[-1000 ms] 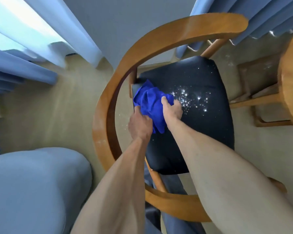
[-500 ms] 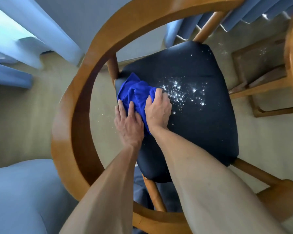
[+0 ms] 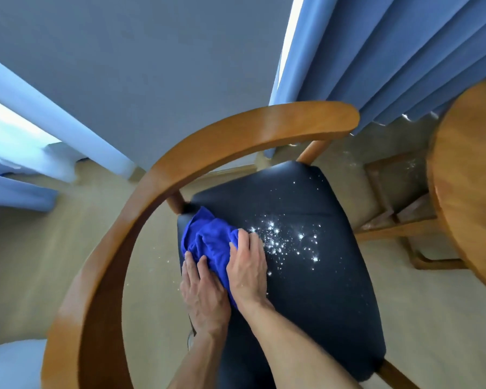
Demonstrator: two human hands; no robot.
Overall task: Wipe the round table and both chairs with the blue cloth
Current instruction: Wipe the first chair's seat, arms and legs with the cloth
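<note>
Now your blue cloth (image 3: 208,242) sits bunched at the seat's left rear corner, both palms pressed flat on it: your left hand (image 3: 204,296) spread over its near edge, your right hand (image 3: 247,269) over its right side, fingers extended rather than curled round the fabric. A moment ago that left hand was fisted; it has since flattened, and the cloth has barely travelled, so the white crumbs (image 3: 289,242) just beside your right fingertips are still unswept, and I judge this chair only begun. The dark seat (image 3: 306,304) is smooth padding ringed by a curved wooden armrest (image 3: 163,178). More specks lie on the pale floor (image 3: 149,276); the round table (image 3: 472,192) stands at right, blue curtains (image 3: 376,57) behind.
</note>
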